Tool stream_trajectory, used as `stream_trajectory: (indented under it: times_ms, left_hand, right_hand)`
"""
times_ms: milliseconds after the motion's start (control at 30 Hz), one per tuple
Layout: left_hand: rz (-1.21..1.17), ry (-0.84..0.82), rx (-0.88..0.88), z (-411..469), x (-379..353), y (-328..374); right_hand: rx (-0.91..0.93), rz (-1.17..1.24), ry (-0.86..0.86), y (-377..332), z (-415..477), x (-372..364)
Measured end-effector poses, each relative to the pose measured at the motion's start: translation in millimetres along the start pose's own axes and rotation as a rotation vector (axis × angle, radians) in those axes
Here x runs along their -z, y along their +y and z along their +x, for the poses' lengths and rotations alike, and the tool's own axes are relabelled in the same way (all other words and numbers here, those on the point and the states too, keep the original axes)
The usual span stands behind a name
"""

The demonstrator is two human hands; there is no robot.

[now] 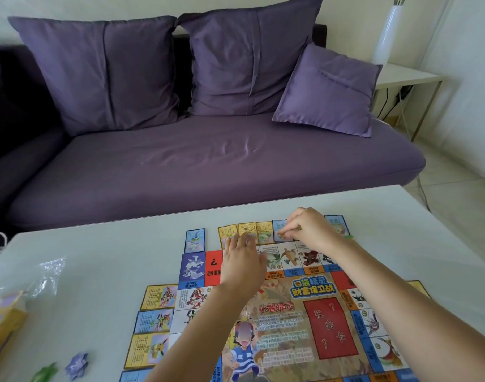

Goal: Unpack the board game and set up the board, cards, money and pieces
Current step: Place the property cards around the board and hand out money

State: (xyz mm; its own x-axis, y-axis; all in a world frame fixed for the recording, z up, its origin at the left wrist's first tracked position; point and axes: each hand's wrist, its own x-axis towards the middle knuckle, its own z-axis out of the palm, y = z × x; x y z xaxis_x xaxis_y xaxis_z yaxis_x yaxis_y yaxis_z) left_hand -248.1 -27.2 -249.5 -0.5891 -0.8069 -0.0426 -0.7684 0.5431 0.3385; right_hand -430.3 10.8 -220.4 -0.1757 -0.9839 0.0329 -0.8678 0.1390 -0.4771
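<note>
White table [97,257] carries the game board [304,326], which lies flat and unfolded toward the near right of the tabletop. The board's far edge runs parallel to the table's far edge. Its near part is cut off by the frame, so its long axis cannot be told. The printed title in the centre reads upside down from the wearer's side.

Far row of cards [246,229]: yellow and blue cards lie face up just beyond the board's far edge, each with its long axis pointing toward the table's far edge. One single blue card [195,240] lies apart at the left end of this row.

Left row of cards [158,297]: these cards lie against the board's left edge, long axes pointing toward the table's left edge.

Left hand [242,261]: flat, fingers straight, resting on the board's far edge and the yellow cards.

Right hand [311,230]: fingers curled, pinching a held card [293,229] over the far row.

At the table's left edge sit a yellow box [4,326] and a clear plastic bag [48,274]. A purple piece [77,365] and a green piece [44,374] lie near the near-left corner.
</note>
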Motion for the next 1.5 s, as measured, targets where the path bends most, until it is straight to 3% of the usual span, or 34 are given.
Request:
stream_trajectory:
  times_ms: [200,400,600,733,933,1133,1267,1500]
  left_hand:
    - [-0.075,0.006,0.01,-4.0,5.7,3.5]
    - [-0.242,0.198,-0.009,-18.9,24.1,4.9]
    - [-0.4,0.217,0.02,-66.1,63.1,-0.4]
    - [-0.365,0.287,0.096,-108.5,83.9,-15.1]
    - [-0.378,0.237,0.212,-188.7,99.4,-37.6]
    - [-0.444,0.176,0.249,-258.4,99.2,-63.6]
    - [-0.363,0.238,0.301,-293.1,101.7,-82.6]
    - [-0.333,0.265,0.434,-341.2,102.3,-118.2]
  right_hand:
    - [-0.03,0.064,0.046,0.4,-2.6,-0.3]
    - [-0.093,0.189,0.143,-7.8,-21.0,11.4]
    - [-0.136,0.207,0.193,-18.2,-73.7,31.8]
    - [-0.107,0.088,0.181,-45.2,-110.6,43.6]
    - [0.009,0.028,0.154,-90.2,-158.7,45.3]
    - [0.077,0.057,0.098,-141.3,-195.6,21.8]
    - [0.142,0.094,0.105,-179.1,-210.5,0.0]
    - [0.265,0.172,-0.044,-238.1,-226.7,-59.5]
